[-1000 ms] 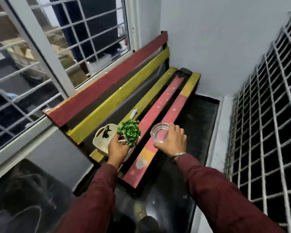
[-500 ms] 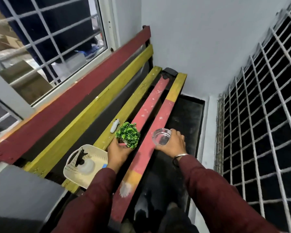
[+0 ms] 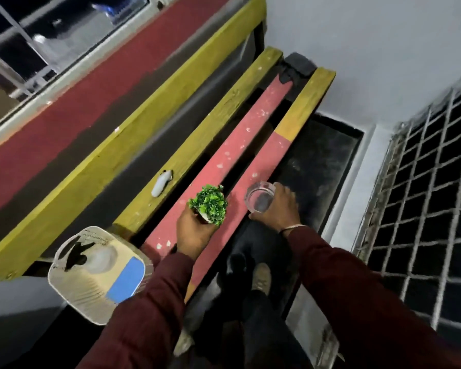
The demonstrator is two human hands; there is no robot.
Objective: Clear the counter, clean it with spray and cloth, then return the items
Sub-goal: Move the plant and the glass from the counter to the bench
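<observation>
My left hand point(image 3: 193, 231) grips a small potted green plant point(image 3: 209, 203) over the red slat of the painted bench point(image 3: 224, 166). My right hand point(image 3: 276, 207) holds a clear glass bowl point(image 3: 258, 199) by its rim, above the bench's front slat. A cream plastic basket point(image 3: 72, 291) sits at the bench's near left end, with a black-triggered spray bottle point(image 3: 91, 258) and a blue cloth point(image 3: 125, 279) inside. A small white object point(image 3: 161, 182) lies on the yellow slat.
The bench has red and yellow slats with dark gaps between them. A window point(image 3: 51, 30) runs behind its backrest at left. A white wall closes the far end, a metal grille point(image 3: 421, 209) stands at right, and dark floor point(image 3: 320, 166) lies beside the bench.
The view has tilted down and closer to the bench. Both hands have carried the plant and the glass bowl farther along the slats, past the basket.
</observation>
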